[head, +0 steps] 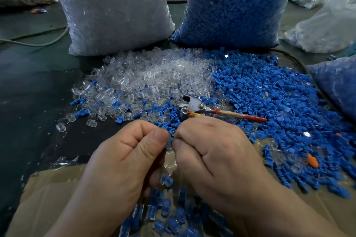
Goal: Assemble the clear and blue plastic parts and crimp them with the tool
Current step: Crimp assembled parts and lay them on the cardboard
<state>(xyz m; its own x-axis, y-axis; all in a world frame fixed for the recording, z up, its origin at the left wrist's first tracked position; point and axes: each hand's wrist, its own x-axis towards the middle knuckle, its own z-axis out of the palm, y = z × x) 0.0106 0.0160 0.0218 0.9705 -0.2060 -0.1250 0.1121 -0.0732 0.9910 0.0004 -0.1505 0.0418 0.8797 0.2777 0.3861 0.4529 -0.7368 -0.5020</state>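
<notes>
In the lower middle of the frame the left hand (127,152) and the right hand (210,152) both pinch one small blue part (172,137) with thumbs and curled fingers. Just above them the tool (194,106) lies on the heap, between the clear parts (154,77) at centre and the blue parts (269,92) at right. Assembled pieces (169,217) lie on cardboard (54,198) at the bottom.

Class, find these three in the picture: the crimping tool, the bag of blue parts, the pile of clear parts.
crimping tool (223,113): head view, on its handle beside the metal head.
bag of blue parts (235,5): head view, middle of its front.
pile of clear parts (154,77): head view, centre of the heap.
</notes>
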